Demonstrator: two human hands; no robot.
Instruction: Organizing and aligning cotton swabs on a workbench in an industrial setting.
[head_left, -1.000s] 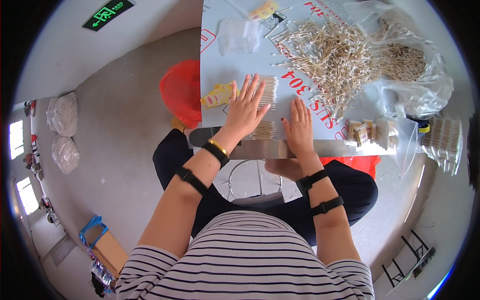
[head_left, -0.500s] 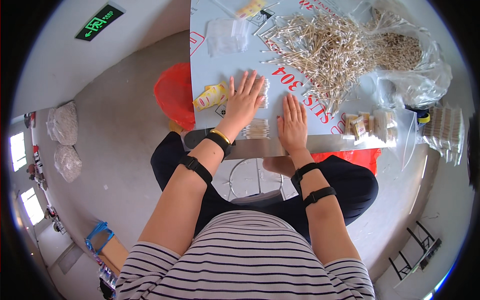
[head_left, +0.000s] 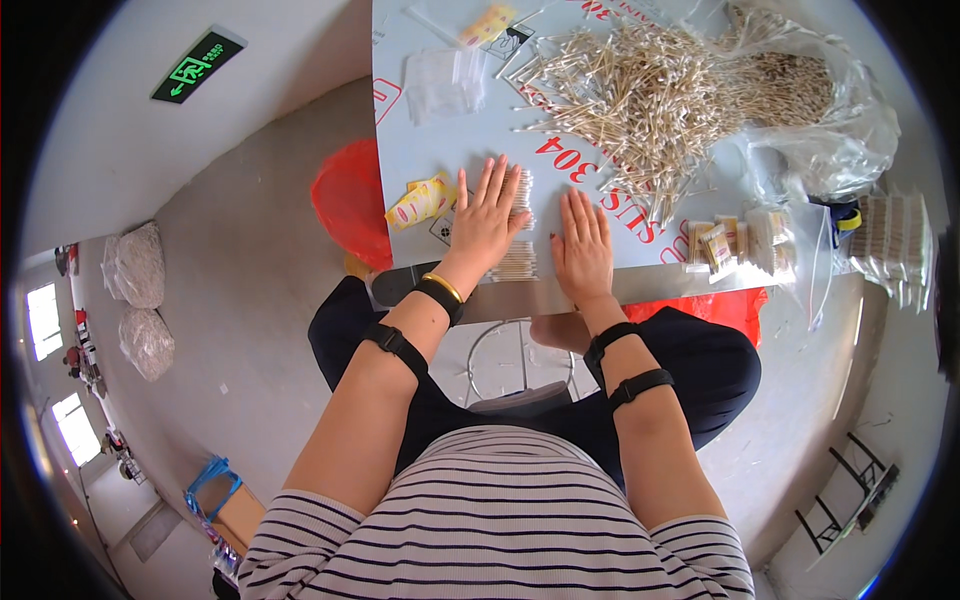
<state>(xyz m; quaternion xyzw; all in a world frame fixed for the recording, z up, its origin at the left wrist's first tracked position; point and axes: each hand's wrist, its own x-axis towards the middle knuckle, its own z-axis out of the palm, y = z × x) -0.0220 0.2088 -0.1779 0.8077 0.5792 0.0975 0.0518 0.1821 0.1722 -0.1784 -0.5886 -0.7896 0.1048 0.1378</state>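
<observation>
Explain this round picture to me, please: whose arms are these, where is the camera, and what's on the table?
No robot here: these are a person's bare arms and hands. The camera is worn on the head, looking down through a very wide lens that bends straight edges. On the table lie a heap of loose cotton swabs reaching into a clear bag, yellow slips, clear pouches and small packs. The left hand partly covers a tidy row of swabs; the right hand lies flat. Neither grips anything.
</observation>
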